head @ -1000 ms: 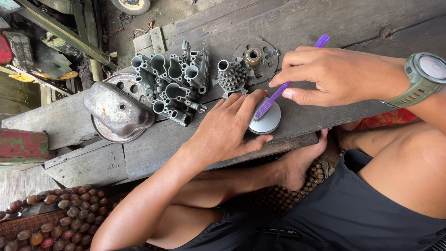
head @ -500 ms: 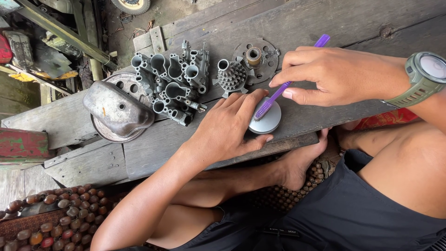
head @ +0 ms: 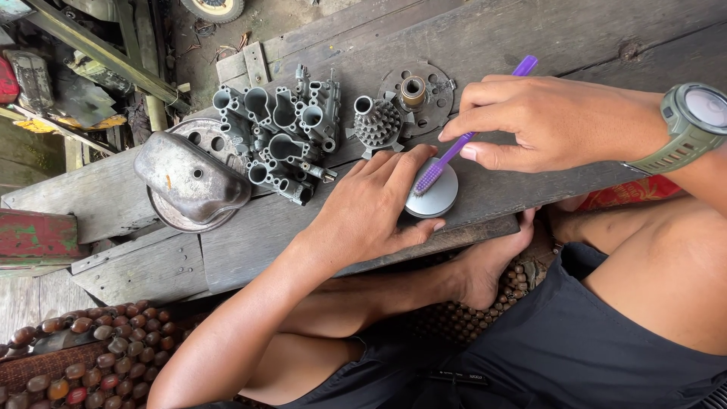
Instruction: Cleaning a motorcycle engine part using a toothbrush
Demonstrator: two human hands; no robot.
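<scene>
Toothbrush [head: 454,148], light and stiff, pinched mid-handle by right hand [head: 545,121]; left hand [head: 371,208] steadies slippery metal disc [head: 438,198] beneath it.

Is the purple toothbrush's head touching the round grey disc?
Touching. The head view shows the purple toothbrush, held in the right hand, with bristles pressed on the round grey disc, which the left hand steadies.

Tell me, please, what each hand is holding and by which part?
The right hand holds a purple toothbrush by its handle, bristles on a round grey metal cap. The left hand steadies that cap at its rim with fingers and thumb.
</scene>
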